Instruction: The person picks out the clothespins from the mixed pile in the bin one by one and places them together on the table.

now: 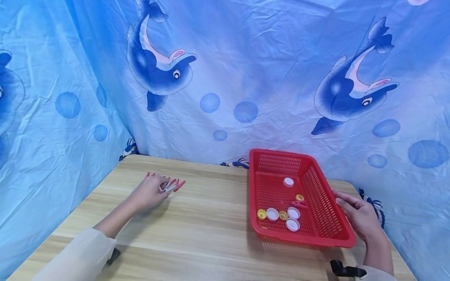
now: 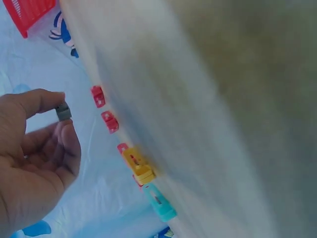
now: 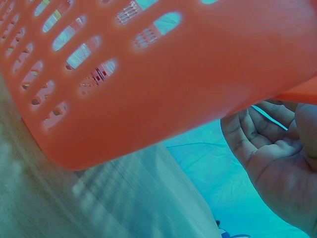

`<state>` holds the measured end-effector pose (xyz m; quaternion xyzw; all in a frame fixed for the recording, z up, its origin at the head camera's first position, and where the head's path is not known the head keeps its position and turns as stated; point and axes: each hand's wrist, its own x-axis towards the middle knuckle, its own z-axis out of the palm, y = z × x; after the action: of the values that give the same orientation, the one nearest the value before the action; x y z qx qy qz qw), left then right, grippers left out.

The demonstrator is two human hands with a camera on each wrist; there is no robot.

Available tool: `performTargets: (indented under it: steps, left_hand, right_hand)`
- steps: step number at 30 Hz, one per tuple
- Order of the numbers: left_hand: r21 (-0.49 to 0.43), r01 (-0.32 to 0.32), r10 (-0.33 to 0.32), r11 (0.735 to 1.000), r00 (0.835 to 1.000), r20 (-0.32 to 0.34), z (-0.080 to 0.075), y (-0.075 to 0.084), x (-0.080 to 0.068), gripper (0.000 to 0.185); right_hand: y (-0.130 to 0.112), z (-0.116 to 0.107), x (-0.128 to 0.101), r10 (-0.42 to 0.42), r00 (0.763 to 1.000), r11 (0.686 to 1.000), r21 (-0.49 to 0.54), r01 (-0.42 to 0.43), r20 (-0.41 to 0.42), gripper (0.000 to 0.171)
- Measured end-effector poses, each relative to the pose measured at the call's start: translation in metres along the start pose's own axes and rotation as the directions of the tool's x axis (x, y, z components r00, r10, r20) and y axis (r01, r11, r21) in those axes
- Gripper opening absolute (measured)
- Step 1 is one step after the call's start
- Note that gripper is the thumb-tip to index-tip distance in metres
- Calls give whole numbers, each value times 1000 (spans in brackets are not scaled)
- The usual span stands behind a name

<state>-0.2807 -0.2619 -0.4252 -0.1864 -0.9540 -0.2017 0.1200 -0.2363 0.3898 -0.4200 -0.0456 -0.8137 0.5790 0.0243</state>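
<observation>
Dolphin-print backdrop, wood table (image 1: 211, 226), basket (image 1: 316, 195) unlabelled

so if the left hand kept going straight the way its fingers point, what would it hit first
Probably the clothespins. The left hand points toward the far side of the wooden table, and the pegs lie right at its fingertips, some seemingly already under them. Beyond those is bare tabletop, then the dolphin-print cloth.

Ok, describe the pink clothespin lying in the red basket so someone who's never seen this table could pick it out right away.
On the wooden table, find the red basket at the right side, by the right hand. On its mesh floor lie white and yellow bottle caps; among them lies the pink clothespin. It is the only long, thin thing there; everything around it is round.
</observation>
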Motion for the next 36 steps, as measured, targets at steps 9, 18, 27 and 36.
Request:
performTargets:
  steps: [9,18,27,36]
  left_hand:
    - [-24,156,-155,987,986,54,1,0,-18,22]
    - [-14,197,-195,980,975,107,3,-6,-21,16]
    - [-18,237,-233,971,964,128,1,-9,-21,18]
    - [-5,270,-267,963,954,138,3,-14,-20,16]
  right_hand:
    - [-2,-1,-1,-12,1000,1000,26,12,7,65]
    - [-1,-1,-1,-3,1000,998,61,3,12,65]
    - [-1,-1,-1,-10,1000,1000,22,10,-2,66]
    - [-1,-1,-1,-17,1000,998,58,17,0,63]
